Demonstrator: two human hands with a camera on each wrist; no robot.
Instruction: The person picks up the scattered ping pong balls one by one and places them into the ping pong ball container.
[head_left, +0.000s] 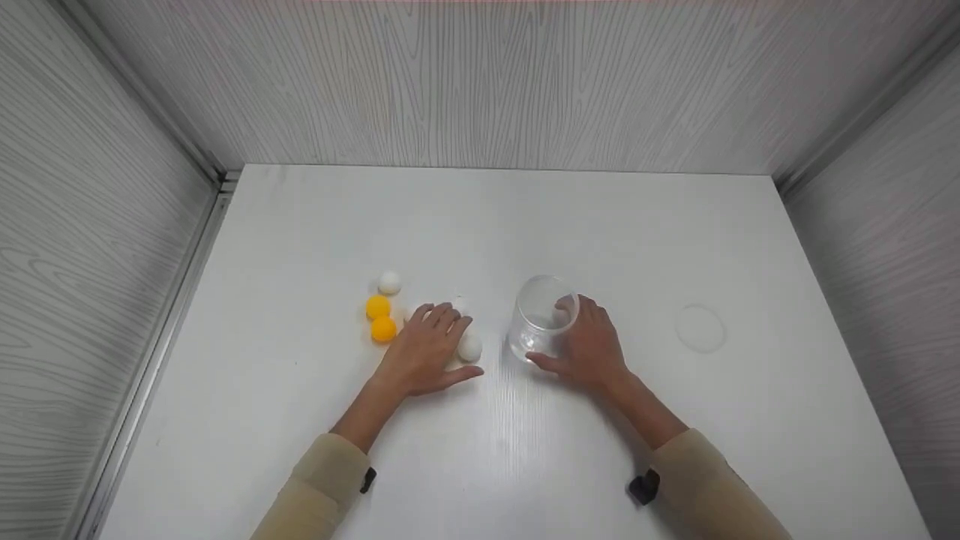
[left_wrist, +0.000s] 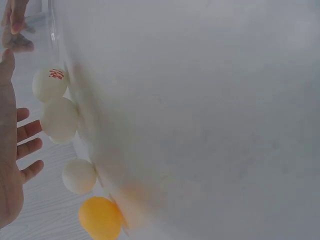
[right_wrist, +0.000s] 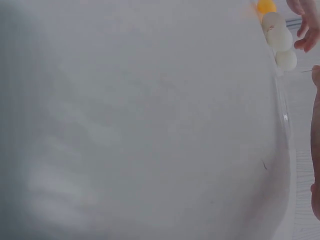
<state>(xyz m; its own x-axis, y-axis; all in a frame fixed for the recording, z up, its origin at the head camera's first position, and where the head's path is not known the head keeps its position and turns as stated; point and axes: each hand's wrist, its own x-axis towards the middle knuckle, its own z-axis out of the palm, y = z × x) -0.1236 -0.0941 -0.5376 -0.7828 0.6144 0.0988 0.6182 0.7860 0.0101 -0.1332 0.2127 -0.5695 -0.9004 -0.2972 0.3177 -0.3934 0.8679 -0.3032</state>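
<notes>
Only marking: small red print on the white round plastic ball in the left wrist view, too blurred to read. No other text.

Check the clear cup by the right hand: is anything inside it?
Nothing shows inside the clear cup; the white table shows through its wall. The right hand wraps its far side, covering that part. The balls lie outside, by the left hand.

Two orange balls lie touching each other, just left of the left fingers. A white ball sits just beyond them, farther from the fingertips. A clear round lid lies flat, well right of the right fingers. All rest on a white table enclosed by grey wood-grain walls.
</notes>
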